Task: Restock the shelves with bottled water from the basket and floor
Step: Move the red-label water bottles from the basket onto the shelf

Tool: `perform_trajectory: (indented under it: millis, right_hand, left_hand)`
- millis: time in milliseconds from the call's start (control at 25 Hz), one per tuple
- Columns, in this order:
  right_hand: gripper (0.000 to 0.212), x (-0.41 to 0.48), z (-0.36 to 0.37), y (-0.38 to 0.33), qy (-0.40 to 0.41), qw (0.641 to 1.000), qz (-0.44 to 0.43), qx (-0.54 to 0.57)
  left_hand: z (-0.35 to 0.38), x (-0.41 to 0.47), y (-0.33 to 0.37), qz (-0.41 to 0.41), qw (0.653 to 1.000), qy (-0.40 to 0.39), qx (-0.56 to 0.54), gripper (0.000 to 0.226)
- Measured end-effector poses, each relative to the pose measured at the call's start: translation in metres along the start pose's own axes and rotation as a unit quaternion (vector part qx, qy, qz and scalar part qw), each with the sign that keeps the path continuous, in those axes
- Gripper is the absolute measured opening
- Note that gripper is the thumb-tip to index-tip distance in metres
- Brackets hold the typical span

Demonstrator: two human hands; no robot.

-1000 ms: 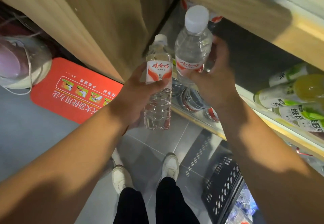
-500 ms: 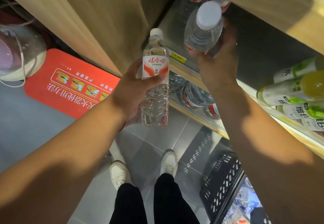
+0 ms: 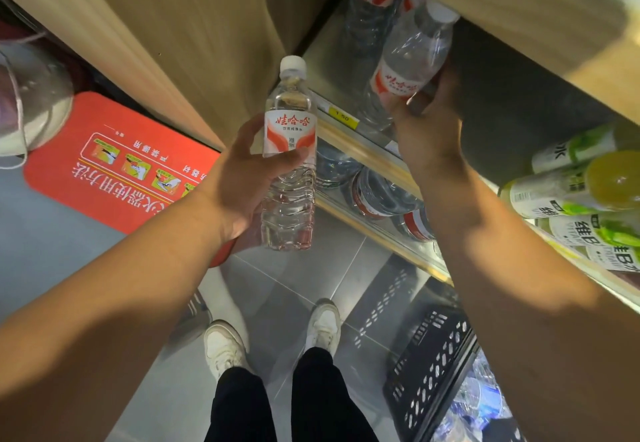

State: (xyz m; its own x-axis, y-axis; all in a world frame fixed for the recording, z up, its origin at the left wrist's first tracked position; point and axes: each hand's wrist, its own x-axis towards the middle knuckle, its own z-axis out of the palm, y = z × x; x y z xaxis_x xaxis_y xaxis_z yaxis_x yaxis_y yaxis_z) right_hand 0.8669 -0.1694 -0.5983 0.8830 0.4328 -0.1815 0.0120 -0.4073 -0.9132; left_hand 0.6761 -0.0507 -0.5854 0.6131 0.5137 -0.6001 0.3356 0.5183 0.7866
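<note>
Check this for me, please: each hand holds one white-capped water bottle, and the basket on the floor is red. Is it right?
Not quite: the basket is black, not red, as the head view shows. The rest holds: the left hand grips one white-capped water bottle, and the right hand grips a second bottle.

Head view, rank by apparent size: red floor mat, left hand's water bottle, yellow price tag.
1. Red floor mat
2. Clear water bottle in the left hand, though nearer the camera
3. Small yellow price tag
</note>
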Motion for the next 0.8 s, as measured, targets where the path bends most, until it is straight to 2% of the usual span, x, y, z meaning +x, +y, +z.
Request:
perform_trajectory:
  millis: [240,360,520,640,720,800]
  right_hand:
    - [0.076,-0.002,0.004,0.009,-0.005,1.000,0.019,0.006]
    - [0.076,-0.003,0.003,0.010,-0.017,1.000,0.019,-0.002]
    - [0.075,-0.003,0.002,0.013,-0.011,1.000,0.018,0.011]
    - [0.073,-0.002,0.000,0.014,-0.023,0.999,0.025,0.024]
    - [0.073,-0.002,-0.001,0.014,-0.041,0.998,0.029,0.036]
    - [0.073,-0.002,-0.002,0.015,-0.050,0.997,0.033,0.044]
  left_hand:
    - [0.006,0.008,0.005,0.048,0.998,-0.005,0.035,0.068]
    - [0.013,0.016,0.009,0.080,0.996,0.003,0.041,0.081]
    - [0.025,0.031,0.022,0.118,0.990,0.002,0.078,0.084]
    - [0.036,0.041,0.033,0.138,0.985,-0.008,0.102,0.082]
    - [0.041,0.047,0.038,0.148,0.985,-0.016,0.087,0.074]
    - [0.046,0.051,0.044,0.167,0.983,-0.022,0.078,0.077]
